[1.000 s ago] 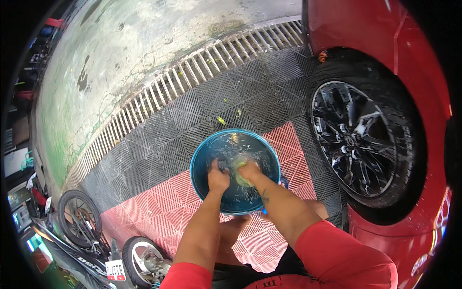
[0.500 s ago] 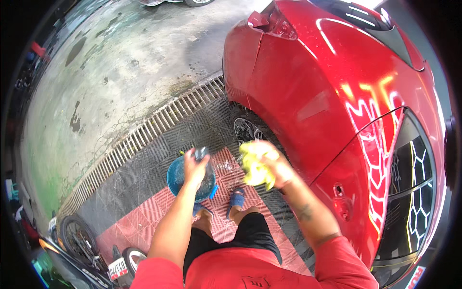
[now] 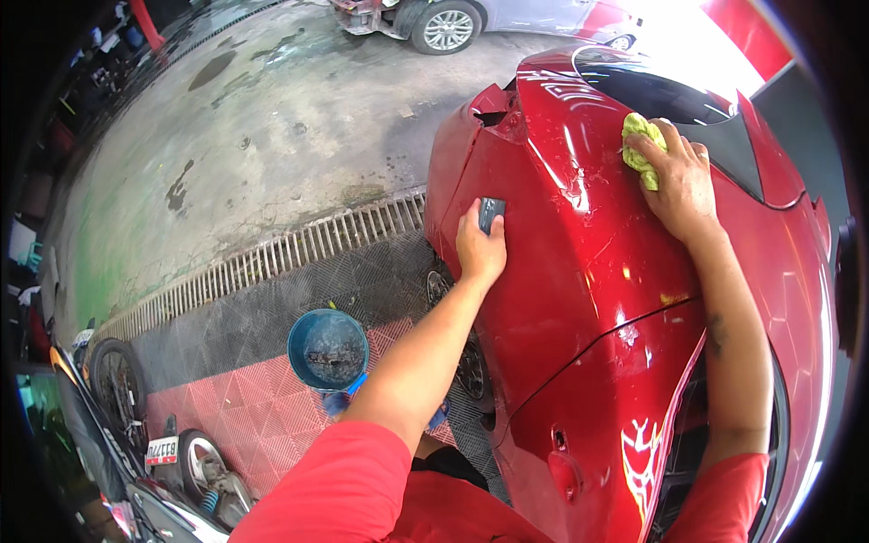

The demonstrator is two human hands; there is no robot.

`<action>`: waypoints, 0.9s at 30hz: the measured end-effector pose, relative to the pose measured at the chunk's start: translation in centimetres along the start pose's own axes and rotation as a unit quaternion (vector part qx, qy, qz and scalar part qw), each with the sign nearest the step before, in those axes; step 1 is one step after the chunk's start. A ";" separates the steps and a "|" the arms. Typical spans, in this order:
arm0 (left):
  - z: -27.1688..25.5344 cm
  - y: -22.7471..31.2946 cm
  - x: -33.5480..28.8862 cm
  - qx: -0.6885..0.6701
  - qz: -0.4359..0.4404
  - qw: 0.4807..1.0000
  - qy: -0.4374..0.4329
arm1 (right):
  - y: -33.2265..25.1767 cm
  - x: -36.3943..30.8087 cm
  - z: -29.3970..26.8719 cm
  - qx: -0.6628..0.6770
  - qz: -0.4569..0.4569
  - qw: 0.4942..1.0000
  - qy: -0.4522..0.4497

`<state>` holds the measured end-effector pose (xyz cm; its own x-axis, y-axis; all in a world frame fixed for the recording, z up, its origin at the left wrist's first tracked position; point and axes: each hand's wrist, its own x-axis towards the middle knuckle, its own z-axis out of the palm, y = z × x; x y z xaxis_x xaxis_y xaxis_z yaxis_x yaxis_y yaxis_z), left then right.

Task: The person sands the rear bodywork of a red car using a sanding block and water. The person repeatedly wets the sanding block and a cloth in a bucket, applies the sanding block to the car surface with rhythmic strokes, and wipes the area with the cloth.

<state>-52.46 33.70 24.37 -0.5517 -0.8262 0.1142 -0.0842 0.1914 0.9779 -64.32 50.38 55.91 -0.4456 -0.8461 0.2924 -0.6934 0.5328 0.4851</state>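
Observation:
The red car (image 3: 561, 262) fills the right side, its wet-looking rear side panel under both hands. My left hand (image 3: 480, 249) grips a small dark grey block (image 3: 491, 214), like a sanding block, against the panel below the tail-light recess. Farther right and higher, my right hand (image 3: 683, 185) presses a bunched yellow-green cloth (image 3: 641, 149) to the bodywork beside the rear window. Part of the cloth is hidden under the fingers. A blue bucket (image 3: 294, 348) with liquid in it stands on the floor to the left of my left forearm.
Red and grey floor tiles (image 3: 244, 407) lie under the bucket, bordered by a long drain grate (image 3: 299, 249). At the lower left stand motorcycles, one showing a wheel (image 3: 195, 462). Another car (image 3: 507, 18) is parked at the far side.
My left hand has moved with the block from over the bucket up to the car panel. My right hand has carried the cloth from near the wheel to the upper bodywork.

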 end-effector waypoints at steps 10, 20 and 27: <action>1.6 -0.1 3.6 -0.034 0.054 0.998 0.026 | -4.8 0.7 3.7 0.048 -0.001 0.998 -0.046; 1.5 0.4 0.2 -0.065 0.095 0.992 -0.051 | -4.4 0.7 3.8 0.067 0.019 0.997 -0.046; 2.8 1.6 7.8 -0.090 0.059 0.994 -0.019 | -5.1 1.8 3.5 0.063 0.022 0.996 -0.052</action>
<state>-59.24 29.04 26.30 -0.5799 -0.7827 0.2261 0.1300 0.1850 0.9741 -63.54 46.21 51.06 -0.5294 -0.8190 0.2214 -0.7340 0.5730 0.3646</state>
